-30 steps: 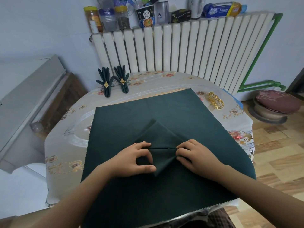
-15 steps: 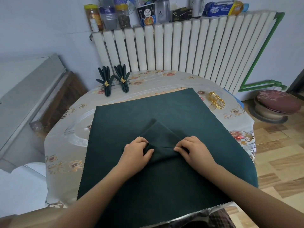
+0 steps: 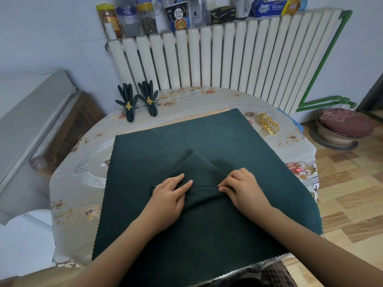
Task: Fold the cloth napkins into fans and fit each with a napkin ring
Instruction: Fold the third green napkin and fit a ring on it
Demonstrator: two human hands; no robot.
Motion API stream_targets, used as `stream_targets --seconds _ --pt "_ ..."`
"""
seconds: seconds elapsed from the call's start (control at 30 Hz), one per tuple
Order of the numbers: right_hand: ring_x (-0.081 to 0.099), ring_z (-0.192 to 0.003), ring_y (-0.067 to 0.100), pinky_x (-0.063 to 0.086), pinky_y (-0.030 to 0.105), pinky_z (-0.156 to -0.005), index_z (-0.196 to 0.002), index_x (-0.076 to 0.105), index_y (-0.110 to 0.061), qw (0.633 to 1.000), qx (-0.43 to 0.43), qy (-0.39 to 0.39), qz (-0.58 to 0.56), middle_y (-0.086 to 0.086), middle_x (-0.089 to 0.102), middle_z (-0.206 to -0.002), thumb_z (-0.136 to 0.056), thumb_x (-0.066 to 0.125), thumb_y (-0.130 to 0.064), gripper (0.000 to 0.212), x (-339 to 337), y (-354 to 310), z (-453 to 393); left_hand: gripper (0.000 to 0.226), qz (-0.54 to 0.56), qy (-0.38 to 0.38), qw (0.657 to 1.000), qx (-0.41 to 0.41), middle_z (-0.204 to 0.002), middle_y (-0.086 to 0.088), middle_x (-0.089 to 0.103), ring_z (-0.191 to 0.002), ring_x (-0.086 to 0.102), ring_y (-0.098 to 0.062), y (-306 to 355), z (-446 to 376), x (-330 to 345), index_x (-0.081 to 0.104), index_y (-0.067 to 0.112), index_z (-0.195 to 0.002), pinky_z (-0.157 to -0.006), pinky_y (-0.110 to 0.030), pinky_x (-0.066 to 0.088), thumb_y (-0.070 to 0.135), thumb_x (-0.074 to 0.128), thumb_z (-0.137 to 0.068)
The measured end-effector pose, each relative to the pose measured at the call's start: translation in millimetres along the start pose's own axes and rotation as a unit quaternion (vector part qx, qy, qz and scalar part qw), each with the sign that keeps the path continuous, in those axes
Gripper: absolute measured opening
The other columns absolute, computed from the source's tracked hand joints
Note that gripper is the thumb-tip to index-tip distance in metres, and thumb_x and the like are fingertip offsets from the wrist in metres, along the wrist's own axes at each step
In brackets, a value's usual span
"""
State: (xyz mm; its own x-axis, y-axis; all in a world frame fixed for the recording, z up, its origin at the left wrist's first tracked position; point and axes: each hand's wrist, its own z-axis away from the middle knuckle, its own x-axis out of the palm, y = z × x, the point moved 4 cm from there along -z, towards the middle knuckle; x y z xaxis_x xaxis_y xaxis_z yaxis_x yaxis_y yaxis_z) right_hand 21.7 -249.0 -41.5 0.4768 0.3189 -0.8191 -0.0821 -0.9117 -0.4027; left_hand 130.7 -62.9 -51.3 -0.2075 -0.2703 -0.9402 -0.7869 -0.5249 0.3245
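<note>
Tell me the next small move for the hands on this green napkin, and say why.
Probably gather one more pleat toward the body. The left hand lies flat on the folded napkin, the right hand pinches its bunched edge, and the peak above is still unpleated. The gold rings wait apart, so ringing comes later.

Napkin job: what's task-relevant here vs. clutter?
Job:
- napkin being folded
- left hand, flat on it
- right hand, fingers curled at its fold
- green cloth stack
- two finished fans
- gold rings

Lying about:
- jars, packets on radiator
- cushioned stool
</note>
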Motion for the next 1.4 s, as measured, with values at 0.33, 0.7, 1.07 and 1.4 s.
stream_targets --seconds 0.33,0.7,1.07,1.4 --pt "0.041 -0.091 0.011 0.023 0.024 -0.089 -0.094 0.068 -0.032 0.994 0.085 -0.072 0.021 -0.013 0.046 -0.083 -0.090 0.057 -0.034 0.012 -4.5 -0.1 -7.0 0.062 -0.228 -0.175 0.958 0.009 -0.159 -0.005 0.014 -0.141 0.018 -0.019 17.3 -14.5 -17.7 0.024 0.021 -0.150 -0.115 -0.029 0.015 0.046 0.011 -0.094" --pt "0.041 -0.099 0.016 0.022 0.029 -0.085 -0.091 0.068 -0.032 0.989 0.130 -0.047 0.051 -0.012 0.046 -0.088 -0.085 0.058 -0.051 0.022 -2.3 -12.3 -3.6 0.046 -0.185 -0.261 0.942 0.100 -0.134 -0.001 0.044 -0.130 0.034 -0.021 81.9 -125.0 -19.8 0.044 0.027 -0.132 -0.116 -0.039 0.012 0.017 0.059 -0.089" --pt "0.040 -0.098 0.018 0.015 0.029 -0.077 -0.089 0.071 -0.031 0.989 0.116 -0.035 0.080 -0.008 0.055 -0.088 -0.083 0.061 -0.050 0.022 -6.5 -14.6 -6.6 0.011 -0.239 -0.291 0.919 0.114 -0.096 -0.002 0.054 -0.082 0.050 -0.021 93.9 -125.8 -20.2 0.047 0.019 -0.085 -0.065 -0.033 0.041 0.016 0.057 -0.082" --pt "0.052 -0.067 0.021 0.024 0.030 -0.072 -0.070 0.062 -0.024 0.984 0.127 0.030 0.119 -0.009 0.054 -0.058 -0.055 0.086 -0.043 0.034 -3.1 -19.2 4.2 0.050 -0.132 -0.011 0.978 0.158 -0.114 -0.004 0.067 -0.105 0.063 -0.025 44.6 -50.7 2.3 0.062 0.020 -0.125 -0.093 -0.038 0.046 0.035 0.028 -0.090"
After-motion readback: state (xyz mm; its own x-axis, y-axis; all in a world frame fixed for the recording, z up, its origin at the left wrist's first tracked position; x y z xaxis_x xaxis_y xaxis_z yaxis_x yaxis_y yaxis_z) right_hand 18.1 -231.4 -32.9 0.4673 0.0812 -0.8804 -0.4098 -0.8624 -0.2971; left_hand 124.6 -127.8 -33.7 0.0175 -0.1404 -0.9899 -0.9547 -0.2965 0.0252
